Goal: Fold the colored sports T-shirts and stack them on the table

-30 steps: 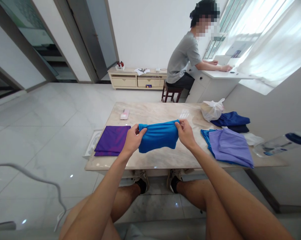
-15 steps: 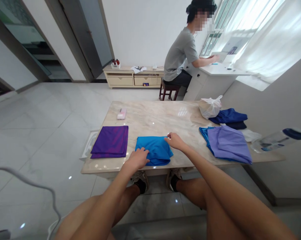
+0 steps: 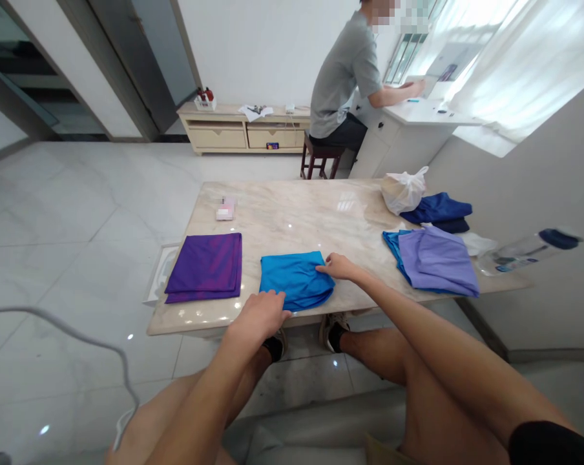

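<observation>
A bright blue folded cloth (image 3: 292, 276) lies on the marble-topped table, its right end rounded and creased. My left hand (image 3: 261, 315) is at its near left edge, fingers and thumb closed around the fabric there. At the right side, my right hand (image 3: 341, 266) pinches the cloth between thumb and fingertips. To the left lies a purple cloth (image 3: 205, 266), folded into a flat rectangle and apart from both hands.
On the table's right are a lavender cloth (image 3: 436, 259) over blue fabric, dark blue fabric (image 3: 437, 210), a white plastic bag (image 3: 402, 191) and a clear bottle (image 3: 519, 257). A small pink box (image 3: 225, 210) sits at the back left. Beyond, a person (image 3: 345, 77) sits at a white desk.
My left hand has slid from the top of the blue cloth to its near edge. The right hand has come onto its right side, whose outline is now rounder. The camera view has tilted down.
</observation>
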Available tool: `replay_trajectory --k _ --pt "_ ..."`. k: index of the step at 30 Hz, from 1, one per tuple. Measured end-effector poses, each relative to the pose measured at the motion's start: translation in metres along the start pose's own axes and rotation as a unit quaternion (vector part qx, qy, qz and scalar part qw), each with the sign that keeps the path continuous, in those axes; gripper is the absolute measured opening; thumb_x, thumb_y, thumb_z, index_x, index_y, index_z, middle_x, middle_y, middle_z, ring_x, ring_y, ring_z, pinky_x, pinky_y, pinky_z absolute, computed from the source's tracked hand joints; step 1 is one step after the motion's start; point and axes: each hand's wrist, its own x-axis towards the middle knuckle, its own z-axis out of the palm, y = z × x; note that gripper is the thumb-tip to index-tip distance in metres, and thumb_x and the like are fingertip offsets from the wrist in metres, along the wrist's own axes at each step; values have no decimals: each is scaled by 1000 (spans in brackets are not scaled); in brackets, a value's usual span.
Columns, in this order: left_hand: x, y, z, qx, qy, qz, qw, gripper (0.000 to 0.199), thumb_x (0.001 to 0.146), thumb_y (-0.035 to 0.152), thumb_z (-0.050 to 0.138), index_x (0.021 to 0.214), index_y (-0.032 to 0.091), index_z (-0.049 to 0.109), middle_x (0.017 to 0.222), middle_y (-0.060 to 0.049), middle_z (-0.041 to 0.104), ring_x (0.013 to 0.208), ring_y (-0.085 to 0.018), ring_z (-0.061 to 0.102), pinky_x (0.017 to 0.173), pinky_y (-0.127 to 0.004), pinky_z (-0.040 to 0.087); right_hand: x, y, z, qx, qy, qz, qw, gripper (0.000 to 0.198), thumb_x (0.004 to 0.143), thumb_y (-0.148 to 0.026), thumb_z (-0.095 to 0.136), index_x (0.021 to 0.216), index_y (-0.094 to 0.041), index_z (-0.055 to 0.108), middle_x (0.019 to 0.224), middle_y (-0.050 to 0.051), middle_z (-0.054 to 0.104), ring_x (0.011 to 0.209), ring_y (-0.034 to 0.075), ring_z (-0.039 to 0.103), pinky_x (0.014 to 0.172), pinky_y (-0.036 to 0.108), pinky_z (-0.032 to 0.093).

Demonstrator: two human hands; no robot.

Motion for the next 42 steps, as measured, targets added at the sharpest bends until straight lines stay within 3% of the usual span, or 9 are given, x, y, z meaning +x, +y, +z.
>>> replay_trajectory --k 2,5,11,15,20,27,42 --pt "0 5 0 -6 -11 1 1000 39 101 37 63 131 17 76 129 -26 76 121 -46 72 95 -49 54 0 0 -1 81 -23 14 996 53 90 -68 80 87 -16 74 79 11 77 77 27 76 72 32 58" --pt "3 6 -3 -13 -17 3 1000 39 101 38 63 131 18 76 129 -24 77 121 -45 72 96 -47 54 -1 -5 2 202 -49 39 977 61 76 -73 90 84 -15 73 64 5 71 60 22 70 60 29 56" --pt "-2 2 -25 4 -9 -12 1000 41 106 39 57 137 16 71 135 -21 75 128 -41 70 104 -47 54 -4 -19 3 268 -129 77 952 53 75 -59 96 90 -13 76 82 9 78 75 20 73 61 26 60" --pt "-10 3 -35 37 -27 -46 998 41 108 38 55 140 15 68 139 -20 73 132 -39 69 107 -48 54 -10 -27 2 285 -169 42 943 44 78 -48 96 101 -13 79 99 11 82 87 21 74 68 26 61" --pt "-13 3 -31 14 -44 -26 999 43 109 40 56 144 16 67 144 -19 72 137 -38 67 112 -46 52 -20 -39 0 321 -167 2 932 43 84 -42 91 117 -17 78 116 11 82 100 23 76 72 26 61" --pt "-11 1 -30 12 -33 -32 999 45 108 39 57 146 15 66 147 -20 70 138 -39 66 114 -49 53 -26 -54 1 392 -168 9 904 41 86 -40 88 116 -16 75 116 13 82 98 26 78 72 32 66" --pt "-11 4 -32 40 -38 -33 998 42 109 40 58 140 15 69 140 -18 74 133 -37 70 109 -45 56 -47 -73 -24 458 -67 27 886 21 88 -28 77 105 -18 72 88 5 76 74 17 69 58 24 55"
